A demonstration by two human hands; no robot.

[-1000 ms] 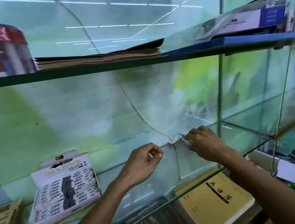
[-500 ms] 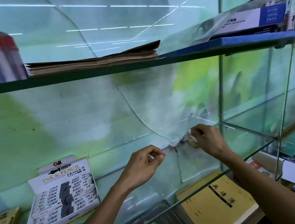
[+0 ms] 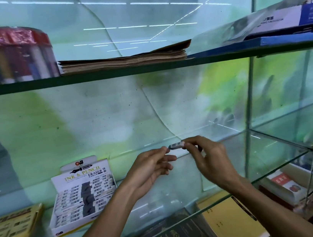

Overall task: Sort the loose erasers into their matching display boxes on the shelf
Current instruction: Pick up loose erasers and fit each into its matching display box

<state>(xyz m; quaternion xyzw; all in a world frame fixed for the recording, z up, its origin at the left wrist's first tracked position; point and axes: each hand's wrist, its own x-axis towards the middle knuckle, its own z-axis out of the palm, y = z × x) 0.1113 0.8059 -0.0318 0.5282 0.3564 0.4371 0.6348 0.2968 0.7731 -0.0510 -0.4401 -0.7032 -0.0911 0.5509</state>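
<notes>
At centre frame the right hand [image 3: 210, 156] now pinches a loose eraser [image 3: 176, 145], lifted off the back of the glass shelf [image 3: 275, 141] where it lay a second ago; the left hand [image 3: 151, 170], fingers loosely curled, touches its other end. It looks ready for boxing. At lower left, the white display box [image 3: 82, 197] is nearly full of wrapped erasers; the yellow box [image 3: 9, 235] beside it also holds rows.

Dim greenish light, ceiling-strip glare on glass, blurred and bowed edges.
</notes>
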